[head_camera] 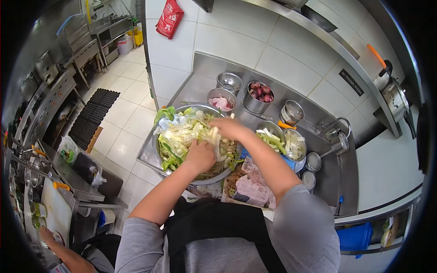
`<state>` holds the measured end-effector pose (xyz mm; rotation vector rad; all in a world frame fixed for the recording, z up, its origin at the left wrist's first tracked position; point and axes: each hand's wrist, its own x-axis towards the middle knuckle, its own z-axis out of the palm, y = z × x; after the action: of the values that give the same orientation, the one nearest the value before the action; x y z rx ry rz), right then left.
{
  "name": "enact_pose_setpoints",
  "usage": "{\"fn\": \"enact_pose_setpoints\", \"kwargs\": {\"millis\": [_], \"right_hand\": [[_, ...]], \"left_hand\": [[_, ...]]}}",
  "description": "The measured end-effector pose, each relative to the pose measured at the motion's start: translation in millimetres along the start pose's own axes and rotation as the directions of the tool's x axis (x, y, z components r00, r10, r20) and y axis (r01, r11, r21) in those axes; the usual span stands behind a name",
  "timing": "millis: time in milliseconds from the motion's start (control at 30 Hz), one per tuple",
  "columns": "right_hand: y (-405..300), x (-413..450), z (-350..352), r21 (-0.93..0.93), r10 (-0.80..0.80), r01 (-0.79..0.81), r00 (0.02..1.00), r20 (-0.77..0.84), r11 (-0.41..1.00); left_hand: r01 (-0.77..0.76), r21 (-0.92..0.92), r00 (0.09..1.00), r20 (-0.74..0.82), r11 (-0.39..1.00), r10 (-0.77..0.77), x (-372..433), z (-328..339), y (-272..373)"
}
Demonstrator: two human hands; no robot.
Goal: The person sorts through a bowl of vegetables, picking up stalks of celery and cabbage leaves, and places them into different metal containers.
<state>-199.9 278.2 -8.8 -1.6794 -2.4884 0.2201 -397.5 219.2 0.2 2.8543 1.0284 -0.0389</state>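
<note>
A wide metal basin (208, 182) is heaped with cabbage or lettuce leaves (186, 131), green scraps and stringy roots. My left hand (201, 156) rests in the front middle of the heap, fingers down among the leaves. Farther back, my right hand (227, 128) reaches over the basin's right part, with pale leaf pieces beside its fingers. Both sets of fingertips are partly hidden, so a hold on anything cannot be made out. Crumpled newspaper (254, 189) with roots on it lies right of the basin. A bowl of cut pale green stalks (273, 136) stands beyond my right forearm.
Behind the basin stand a bowl of raw meat (221, 102), an empty metal bowl (229, 82) and a pot of red onions (260, 95). A bowl of sliced onion or similar (294, 145) stands right, near a sink faucet (341, 123). A co-worker's hand (46, 235) is at lower left.
</note>
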Motion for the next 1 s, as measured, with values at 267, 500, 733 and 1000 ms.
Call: {"fn": "enact_pose_setpoints", "kwargs": {"millis": [267,500,733,1000], "right_hand": [[0,26,-41,-0.002,-0.099,0.105,0.945,0.311,0.994],[-32,16,-27,-0.224,0.013,0.081,0.921,0.389,0.971],[-70,7,-92,-0.414,-0.413,0.430,0.901,0.135,0.802],[-101,-38,-191,-0.474,-0.164,0.152,0.986,0.016,0.867]], "left_hand": [[-0.203,-0.340,0.946,-0.310,0.918,0.094,-41,40,-36],[-0.045,-0.344,0.919,-0.382,0.938,-0.096,-61,34,-38],[-0.020,-0.349,0.911,-0.392,0.937,-0.127,-70,41,-42],[-0.070,-0.537,0.880,-0.430,0.841,-0.201,-73,27,-44]]}}
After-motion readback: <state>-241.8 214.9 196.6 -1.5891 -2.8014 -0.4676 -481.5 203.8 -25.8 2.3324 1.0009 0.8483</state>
